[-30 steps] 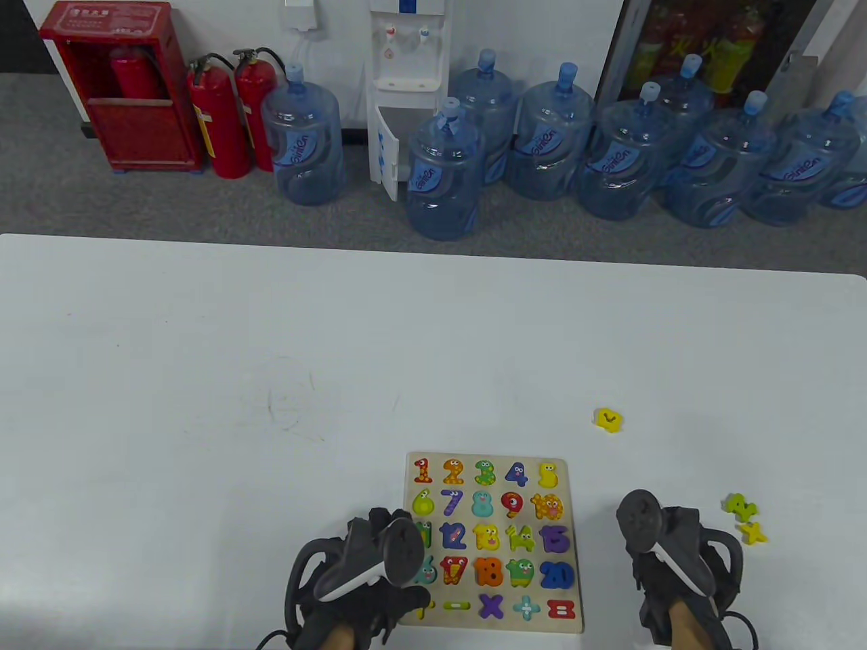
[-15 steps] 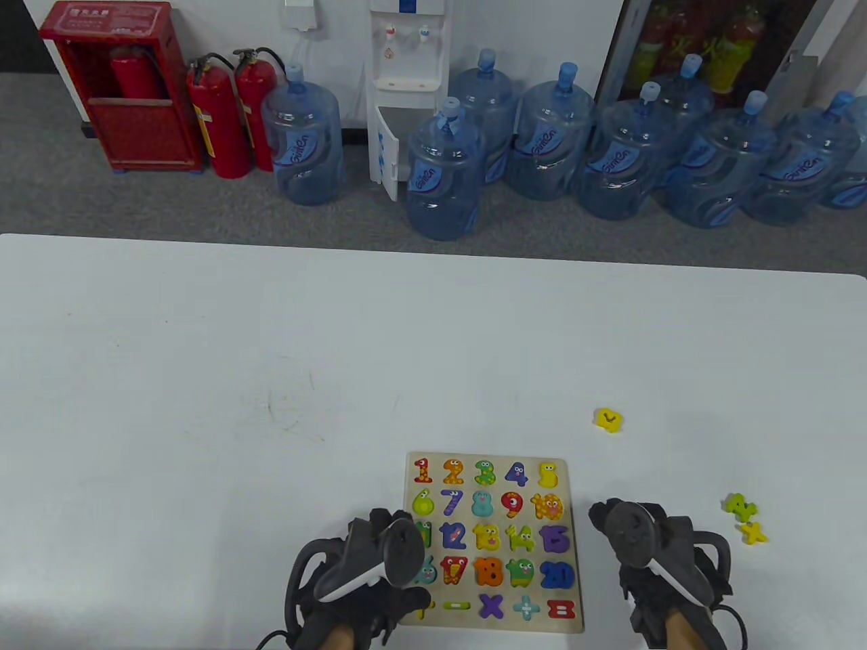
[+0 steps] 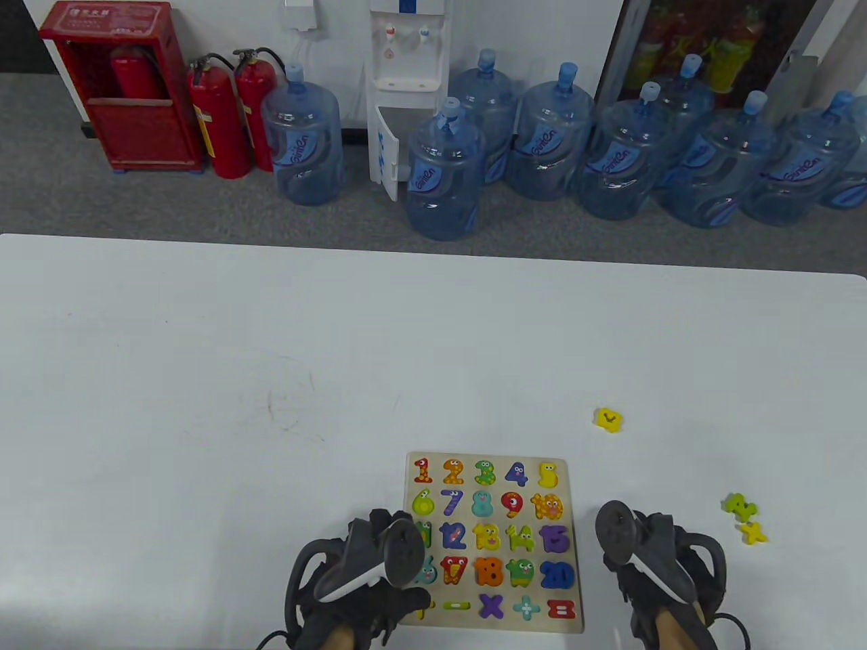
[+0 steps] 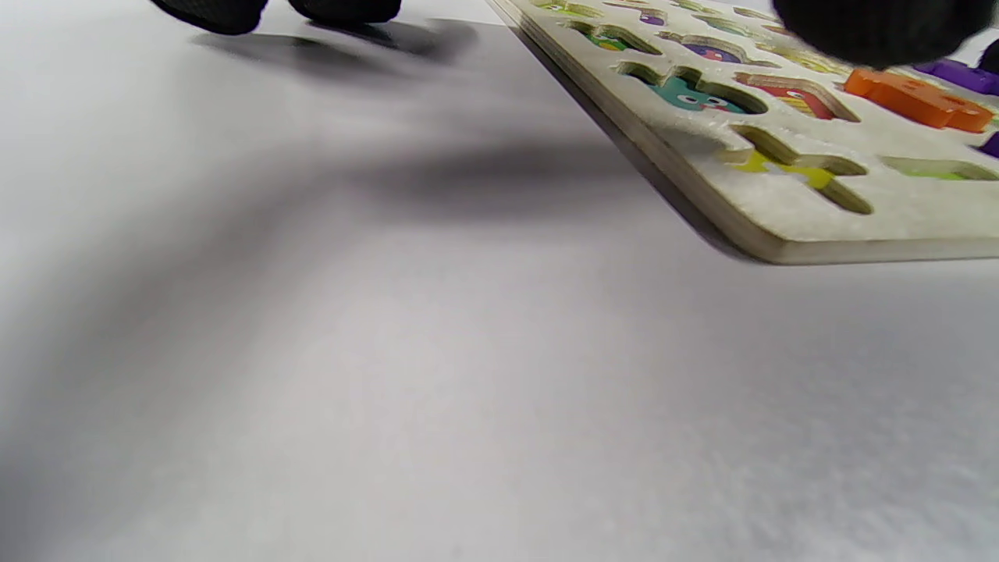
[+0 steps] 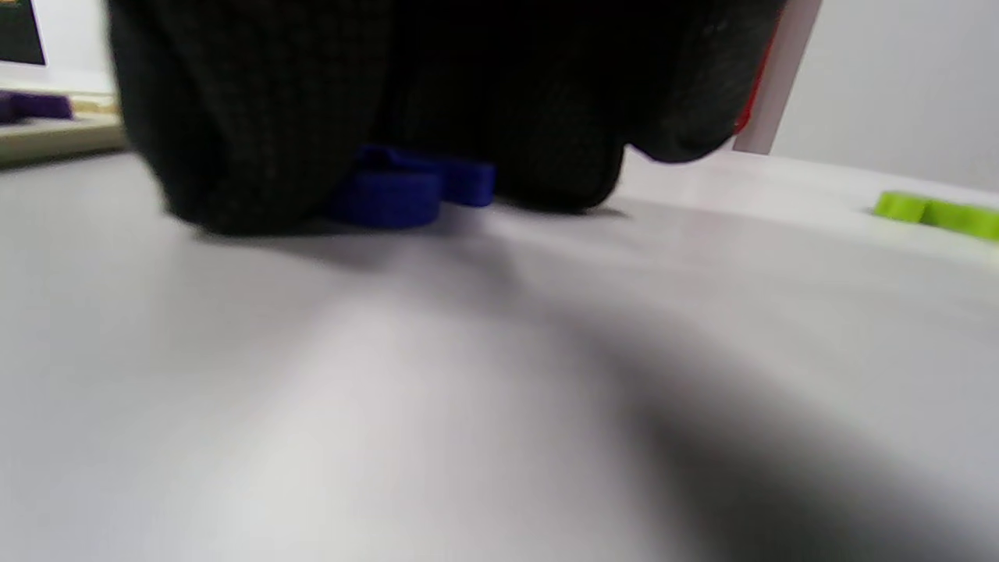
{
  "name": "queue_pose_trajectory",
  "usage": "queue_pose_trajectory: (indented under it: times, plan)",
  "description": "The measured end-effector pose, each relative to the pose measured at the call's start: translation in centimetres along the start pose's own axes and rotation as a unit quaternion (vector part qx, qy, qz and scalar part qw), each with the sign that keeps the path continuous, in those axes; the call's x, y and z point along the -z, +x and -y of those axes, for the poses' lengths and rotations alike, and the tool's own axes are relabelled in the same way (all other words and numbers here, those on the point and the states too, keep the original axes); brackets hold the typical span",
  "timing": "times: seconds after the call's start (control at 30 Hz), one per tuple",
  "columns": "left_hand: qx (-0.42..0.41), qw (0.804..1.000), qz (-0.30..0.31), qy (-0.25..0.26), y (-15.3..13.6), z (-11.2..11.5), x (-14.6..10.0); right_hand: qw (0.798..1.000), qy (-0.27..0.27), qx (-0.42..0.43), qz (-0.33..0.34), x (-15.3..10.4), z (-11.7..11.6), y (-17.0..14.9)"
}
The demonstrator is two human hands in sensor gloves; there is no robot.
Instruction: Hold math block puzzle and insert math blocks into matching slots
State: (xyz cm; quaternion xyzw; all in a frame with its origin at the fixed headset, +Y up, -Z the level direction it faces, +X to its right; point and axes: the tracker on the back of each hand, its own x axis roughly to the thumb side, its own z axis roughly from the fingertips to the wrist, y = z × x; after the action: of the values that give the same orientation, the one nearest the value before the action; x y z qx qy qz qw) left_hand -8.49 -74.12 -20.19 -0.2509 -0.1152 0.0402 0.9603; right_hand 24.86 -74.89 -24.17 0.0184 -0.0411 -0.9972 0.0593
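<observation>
Table view puts my left hand at the lower centre of the frame, black glove and tracker lying over the lower left corner of the pale wooden number puzzle board; my left wrist view shows gloved fingertips above the board's sunken slots, but whether they press or curl I cannot tell. My right hand sits just right of the board's right edge, low in the frame. In my right wrist view its black gloved fingers are curled down to the white table with a dark blue flat block caught between them, the block touching or almost touching the tabletop. The board lies flat at the bottom centre of the table view, nearly every slot filled with a coloured number or sign, orange, purple and teal among them. To the right of my right hand, well apart from it, lie a lime green block and a yellow cross-shaped block, just beside each other; a yellow block with a dark mark lies higher up, above the board's upper right corner.
</observation>
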Motion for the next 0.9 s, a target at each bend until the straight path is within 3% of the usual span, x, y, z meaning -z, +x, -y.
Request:
queue_pose_trajectory:
  times: [0.4, 0.67, 0.77, 0.9]
  plan:
    - [0.001, 1.0, 0.0, -0.001, 0.0, 0.0, 0.0, 0.999, 0.012, 0.021, 0.022, -0.1, 0.1, 0.4]
    - [0.0, 1.0, 0.001, -0.001, -0.1, 0.0, 0.0, 0.998, -0.016, 0.06, 0.017, -0.2, 0.6, 0.2]
    - [0.0, 1.0, 0.0, -0.001, -0.1, 0.0, 0.0, 0.995, -0.061, 0.081, 0.021, -0.5, 1.2, 0.2]
    - [-0.001, 1.0, 0.001, -0.001, -0.1, 0.1, 0.1, 0.993, -0.042, 0.103, 0.048, -0.7, 1.4, 0.7]
